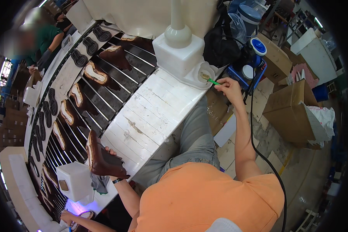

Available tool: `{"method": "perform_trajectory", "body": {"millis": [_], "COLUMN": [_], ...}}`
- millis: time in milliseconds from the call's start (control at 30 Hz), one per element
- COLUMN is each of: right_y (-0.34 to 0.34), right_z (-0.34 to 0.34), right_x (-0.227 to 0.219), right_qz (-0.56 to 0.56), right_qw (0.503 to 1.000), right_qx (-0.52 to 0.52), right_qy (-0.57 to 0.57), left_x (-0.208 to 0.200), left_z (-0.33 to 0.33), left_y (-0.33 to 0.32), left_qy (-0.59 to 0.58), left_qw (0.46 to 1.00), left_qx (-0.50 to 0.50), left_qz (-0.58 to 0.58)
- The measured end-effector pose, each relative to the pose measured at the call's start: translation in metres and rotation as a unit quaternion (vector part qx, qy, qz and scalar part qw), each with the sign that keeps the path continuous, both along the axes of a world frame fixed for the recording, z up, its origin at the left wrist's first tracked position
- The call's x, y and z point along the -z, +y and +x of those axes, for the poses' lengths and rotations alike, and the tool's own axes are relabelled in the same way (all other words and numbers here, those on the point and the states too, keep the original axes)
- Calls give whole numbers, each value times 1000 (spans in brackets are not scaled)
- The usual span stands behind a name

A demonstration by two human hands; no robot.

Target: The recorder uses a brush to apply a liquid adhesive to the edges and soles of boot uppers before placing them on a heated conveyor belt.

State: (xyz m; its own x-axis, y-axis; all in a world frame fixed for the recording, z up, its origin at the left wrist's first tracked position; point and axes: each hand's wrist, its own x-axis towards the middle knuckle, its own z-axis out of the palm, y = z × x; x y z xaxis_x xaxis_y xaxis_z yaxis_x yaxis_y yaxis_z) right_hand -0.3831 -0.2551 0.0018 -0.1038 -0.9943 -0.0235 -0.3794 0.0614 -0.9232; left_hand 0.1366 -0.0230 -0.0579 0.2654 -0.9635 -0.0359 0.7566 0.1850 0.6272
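My left hand point(113, 153) is wrapped round a brown leather boot upper point(101, 159), held on its side above the white bench, its pale underside turned left. Away to the right, my right hand point(231, 90) pinches a small brush point(212, 81) by its green handle. The bristle end of that brush is inside a white cup point(202, 82) at the foot of a white plastic dispenser point(178, 54). Whether the bristles touch liquid, I cannot tell.
A roller conveyor point(121, 83) carries several boot uppers, with black soles point(91, 45) along its far ledge. A co-worker's hand point(67, 217) works under purple light beside a white box point(74, 179). A black cable point(265, 158) hangs by my right arm, near cardboard boxes point(288, 112).
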Motion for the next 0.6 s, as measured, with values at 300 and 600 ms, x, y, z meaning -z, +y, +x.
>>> {"method": "perform_trajectory", "body": {"millis": [300,600], "right_y": [7,33], "right_z": [26,229], "right_x": [-13,-126], "right_qz": [66,-51], "right_qw": [975,874], "right_qx": [42,-412], "right_qy": [-209,-253], "left_x": [-5,-100], "left_z": [-37,-80], "left_y": [-5,-40], "left_qy": [-113,-24], "left_qw": [965,994], "left_qx": [-160,-87], "left_qz": [173,56]}}
